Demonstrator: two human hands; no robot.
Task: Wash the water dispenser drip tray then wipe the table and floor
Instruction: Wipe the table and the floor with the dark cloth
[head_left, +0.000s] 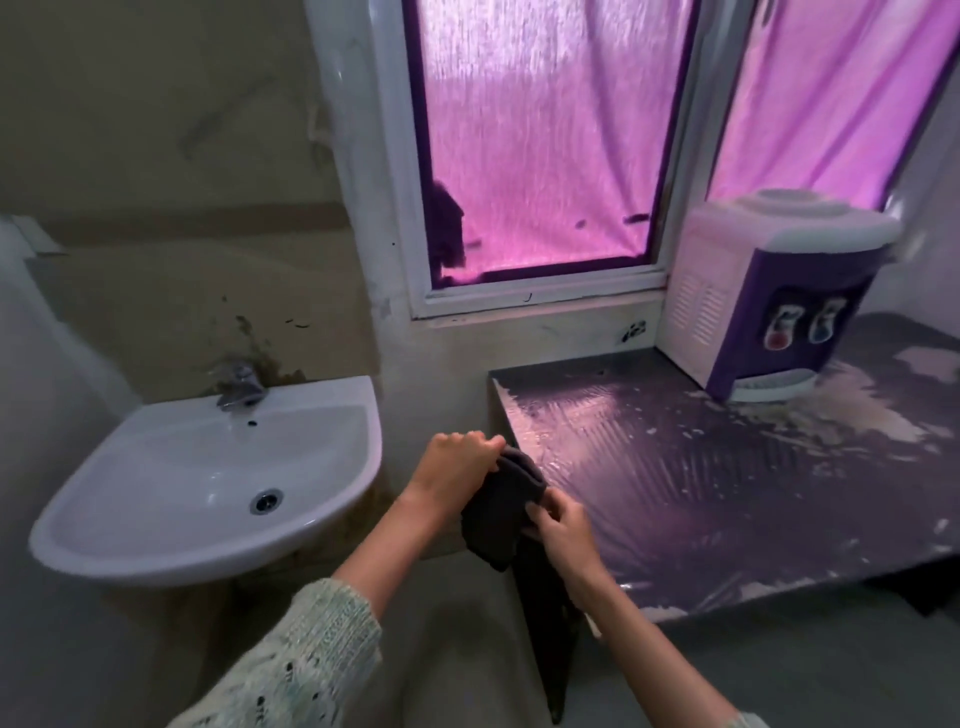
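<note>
Gripping now: both hands are on one dark grey, limp cloth, held in the air at the near left corner of the table.
Left hand: left hand is up top, fingers curled over the cloth's upper edge — a firm hold, knuckles towards the camera.
Right hand: right hand is lower, fingers and thumb pinching the cloth's right side; the rest of the fabric hangs down between the wrists.
Sleeve: cream knitted sleeve is pushed up the left forearm.
Table: dark, glossy rectangular table lies just right of the hands, its top wet and streaked, with pale patches towards the far right.
Dispenser: white and purple countertop water dispenser stands at the back of the table by the window — two taps on its front.
Drip tray: white slotted drip tray sits at the dispenser's foot, under the taps.
Basin: white ceramic wall basin with a chrome tap hangs to the left, well apart from the table.
Window: white-framed window is covered by a pink curtain.
</note>
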